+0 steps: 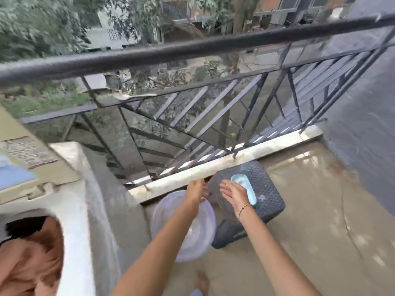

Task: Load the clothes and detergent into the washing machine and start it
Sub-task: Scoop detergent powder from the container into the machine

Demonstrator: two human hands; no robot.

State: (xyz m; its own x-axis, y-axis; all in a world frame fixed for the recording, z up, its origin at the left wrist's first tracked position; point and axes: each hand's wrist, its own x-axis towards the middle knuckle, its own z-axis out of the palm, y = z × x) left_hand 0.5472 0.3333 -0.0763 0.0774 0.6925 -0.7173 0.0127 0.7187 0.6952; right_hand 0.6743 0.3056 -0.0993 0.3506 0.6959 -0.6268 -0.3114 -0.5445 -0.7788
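The white top-loading washing machine [74, 221] stands at the lower left with its lid up; peach and black clothes [32, 259] lie in its open drum. A pale translucent tub [192, 238] sits on the balcony floor beside it. Next to the tub is a dark woven stool [265, 201] with a light blue flat object [245, 186] on top. My left hand [197, 189] reaches down over the far rim of the tub, fingers loosely curled, holding nothing that I can see. My right hand [234, 193] hovers open, palm down, over the stool beside the blue object.
A black metal railing [192, 48] and a white curb [213, 165] close off the balcony ahead, with trees and a street beyond. A grey wall [363, 124] rises at the right. The floor [310, 231] is wet, cracked concrete. My bare foot [202, 283] shows at the bottom.
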